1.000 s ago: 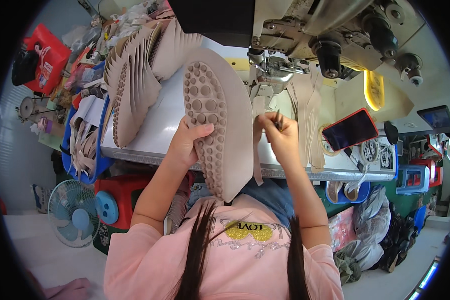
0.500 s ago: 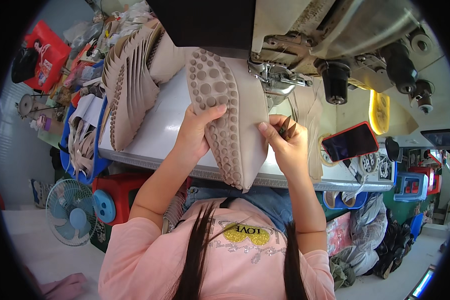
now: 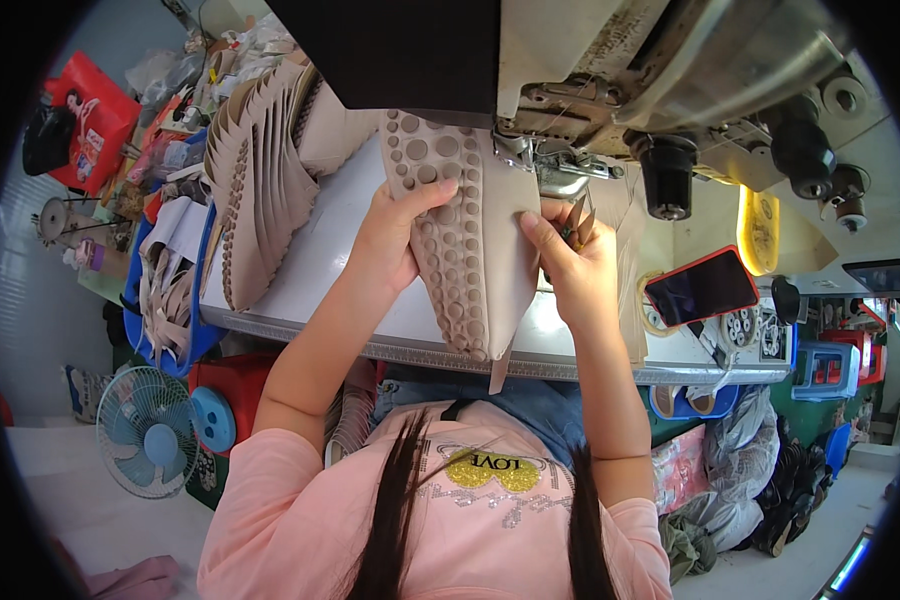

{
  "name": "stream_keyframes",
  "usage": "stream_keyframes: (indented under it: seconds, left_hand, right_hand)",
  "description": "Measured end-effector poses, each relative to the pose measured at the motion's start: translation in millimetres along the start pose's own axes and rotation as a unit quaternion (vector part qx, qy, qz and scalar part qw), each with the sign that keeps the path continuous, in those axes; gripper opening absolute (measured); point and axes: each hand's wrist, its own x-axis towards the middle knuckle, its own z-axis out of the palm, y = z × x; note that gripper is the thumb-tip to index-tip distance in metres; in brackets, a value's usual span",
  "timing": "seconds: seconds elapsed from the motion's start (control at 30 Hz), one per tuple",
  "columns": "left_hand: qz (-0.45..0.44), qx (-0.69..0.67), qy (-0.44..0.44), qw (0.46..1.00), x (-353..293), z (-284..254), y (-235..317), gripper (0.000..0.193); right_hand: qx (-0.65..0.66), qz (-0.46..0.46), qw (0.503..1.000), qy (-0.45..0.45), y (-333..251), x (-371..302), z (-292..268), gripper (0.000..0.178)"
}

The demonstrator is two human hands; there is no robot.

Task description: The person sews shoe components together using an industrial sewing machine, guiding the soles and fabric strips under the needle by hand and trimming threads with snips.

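A pale grey worktop (image 3: pixel 330 250) sits under a big sewing machine (image 3: pixel 610 60). A stack of beige shoe pieces (image 3: pixel 260 190) lies near its far left corner, and a phone with a red case (image 3: pixel 700 288) rests near its right edge. A blue bin (image 3: pixel 160 300) hangs off the left edge, and a small fan (image 3: pixel 145 430) stands on the floor below.

The left hand (image 3: pixel 390 240) is closed on the left side of a beige shoe sole with round bumps (image 3: pixel 460 240), thumb on top. The right hand (image 3: pixel 575 265) pinches the sole's right side and also holds small snips (image 3: pixel 577 215) in its fingers. The sole sits between both hands, over the front edge of the worktop, its top end at the machine.
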Motion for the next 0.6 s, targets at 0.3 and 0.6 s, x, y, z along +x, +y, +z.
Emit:
stream_keyframes:
  seconds: [0.3, 0.6]
  left_hand:
    - [0.002, 0.044, -0.018, 0.999, 5.6, -2.5, 5.6, 0.028]
    - [-0.004, 0.08, -0.055, 0.995, 13.8, -5.1, 15.7, 0.027]
  right_hand:
    - [0.019, 0.005, 1.0, 0.013, 4.2, -0.4, 2.8, 0.012]
    - [0.039, -0.012, 0.999, 0.008, 6.0, 0.1, 5.7, 0.014]
